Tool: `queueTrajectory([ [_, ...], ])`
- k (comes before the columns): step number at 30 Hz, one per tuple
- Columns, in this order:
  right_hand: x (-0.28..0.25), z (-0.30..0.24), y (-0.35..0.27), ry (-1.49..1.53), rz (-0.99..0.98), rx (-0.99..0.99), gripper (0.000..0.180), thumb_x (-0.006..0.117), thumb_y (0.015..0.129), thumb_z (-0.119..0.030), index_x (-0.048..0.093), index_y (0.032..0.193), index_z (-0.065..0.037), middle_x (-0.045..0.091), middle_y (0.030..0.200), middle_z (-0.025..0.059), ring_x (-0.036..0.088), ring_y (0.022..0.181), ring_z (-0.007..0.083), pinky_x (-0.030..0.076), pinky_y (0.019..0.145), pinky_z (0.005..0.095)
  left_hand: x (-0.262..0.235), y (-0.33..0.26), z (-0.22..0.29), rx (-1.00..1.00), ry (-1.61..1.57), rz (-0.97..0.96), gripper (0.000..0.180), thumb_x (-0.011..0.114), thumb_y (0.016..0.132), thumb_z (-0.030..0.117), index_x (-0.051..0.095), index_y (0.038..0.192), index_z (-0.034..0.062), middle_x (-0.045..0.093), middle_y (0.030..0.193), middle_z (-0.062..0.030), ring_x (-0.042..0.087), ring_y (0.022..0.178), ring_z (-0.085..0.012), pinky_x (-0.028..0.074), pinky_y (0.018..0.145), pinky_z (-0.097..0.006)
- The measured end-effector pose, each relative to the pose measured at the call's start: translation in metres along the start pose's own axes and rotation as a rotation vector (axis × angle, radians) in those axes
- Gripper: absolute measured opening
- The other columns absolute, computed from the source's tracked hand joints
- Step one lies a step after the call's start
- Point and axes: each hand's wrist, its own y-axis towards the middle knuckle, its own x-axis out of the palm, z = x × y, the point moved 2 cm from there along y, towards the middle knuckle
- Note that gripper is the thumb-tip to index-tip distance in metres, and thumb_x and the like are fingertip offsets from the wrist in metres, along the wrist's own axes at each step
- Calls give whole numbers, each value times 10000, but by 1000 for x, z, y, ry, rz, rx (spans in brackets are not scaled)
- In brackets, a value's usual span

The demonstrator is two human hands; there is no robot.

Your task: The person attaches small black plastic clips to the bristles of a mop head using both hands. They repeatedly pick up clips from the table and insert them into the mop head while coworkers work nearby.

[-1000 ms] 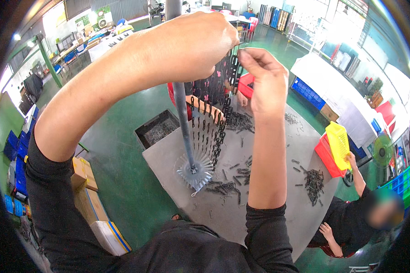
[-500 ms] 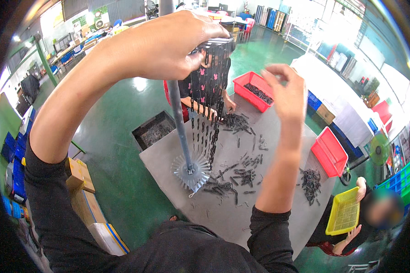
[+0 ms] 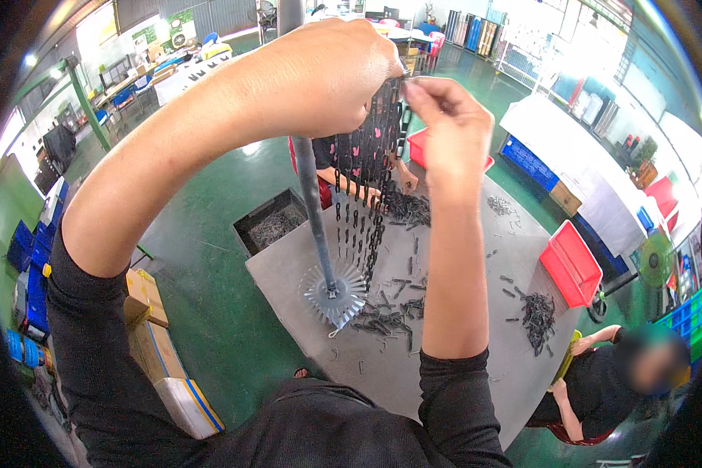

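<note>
Several black link chains (image 3: 374,171) hang in a bunch beside a grey upright pole (image 3: 313,210). At their upper end my left hand (image 3: 331,74) is raised and closed; its fingertips are mostly hidden behind the hand itself. My right hand (image 3: 456,121) meets it there, thumb and forefinger pinched at the top of a black chain on the bunch's right side. Below, a slotted round metal disc (image 3: 312,295) surrounds the pole's lower part, just above the grey table (image 3: 288,312).
Black chain pieces (image 3: 538,320) lie in piles on the table. Red baskets (image 3: 571,265) stand at its right and far edges, a dark bin (image 3: 269,222) at its left. One person works across the table; another person (image 3: 593,390) sits at right with a yellow basket (image 3: 573,355).
My right hand has moved left and up to the chain tops and its fingers have closed. My left hand has shifted slightly right. The person at right has tipped the yellow basket away.
</note>
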Motion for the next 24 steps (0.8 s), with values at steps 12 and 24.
queueTrajectory([
  [12,-80,-6,11,-1146,-13,-136,182,737,732,-209,721,849,-71,677,889,98,604,961,264,448,853,360,1,-20,-26,261,-177,138,512,561,752,-10,540,1262,32,582,1203,-203,556,1105,-366,419,989,-431],
  [24,8,-10,-18,-256,55,-33,112,712,772,-136,704,830,-42,659,756,104,592,734,235,452,707,356,1,-1,-1,20,52,-5,365,559,769,15,613,1129,-15,631,1066,-224,607,985,-368,476,887,-425],
])
